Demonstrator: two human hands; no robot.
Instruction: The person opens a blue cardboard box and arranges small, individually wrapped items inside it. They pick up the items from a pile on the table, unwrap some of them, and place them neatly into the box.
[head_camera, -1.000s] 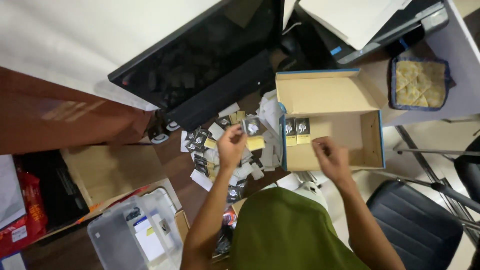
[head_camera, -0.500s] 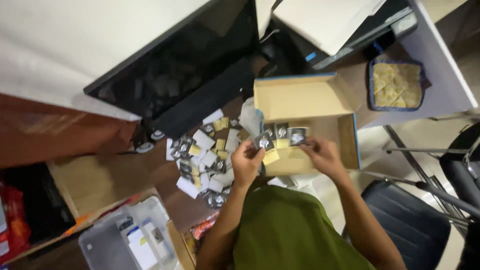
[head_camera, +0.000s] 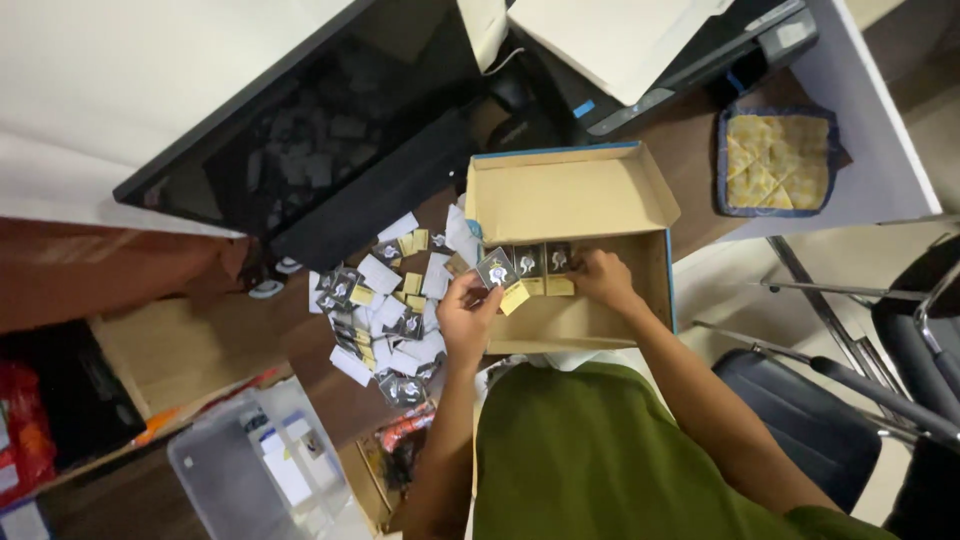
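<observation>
Head view looks straight down on a dark brown wooden desk (head_camera: 300, 345). At its far left edge a clear plastic bin (head_camera: 240, 470) sits lower down, holding white cards. Along the desk's back edge leans a black flat monitor (head_camera: 300, 130). In front of the monitor, on the middle of the desk, lies a loose heap of small dark packets with yellow and white card backs (head_camera: 385, 315). Just right of the heap, the left hand (head_camera: 467, 318) pinches one small dark packet with a yellow tag (head_camera: 500, 275) between thumb and fingers, holding it over the near left corner of an open tan cardboard box with blue edges (head_camera: 570, 195). Inside the box, a short row of similar packets (head_camera: 540, 262) stands against its left part. The right hand (head_camera: 603, 278) is curled with its fingertips on the right end of that row; whether it grips a packet I cannot tell. Further right, at the desk's back right corner, rests a yellow cloth in a blue-rimmed tray (head_camera: 775, 160). A black office chair (head_camera: 800, 430) stands beside the desk's right edge.
</observation>
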